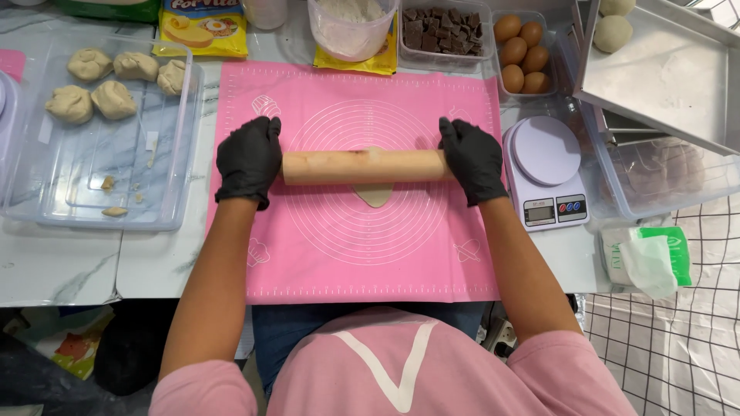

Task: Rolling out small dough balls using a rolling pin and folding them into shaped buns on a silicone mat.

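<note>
Both gloved hands press flat on the pin, mid-frame: left hand on its left end, right hand on its right end, fingers draped over rather than wrapped. Dough sits under the pin at the mat centre, only a small tongue showing below.

Risks, as I judge them:
- uneven pressure between hands → lopsided sheet
- no flour visible on mat → dough sticks or tears
- palms slide off the ends → pin skews toward the scale at right
</note>
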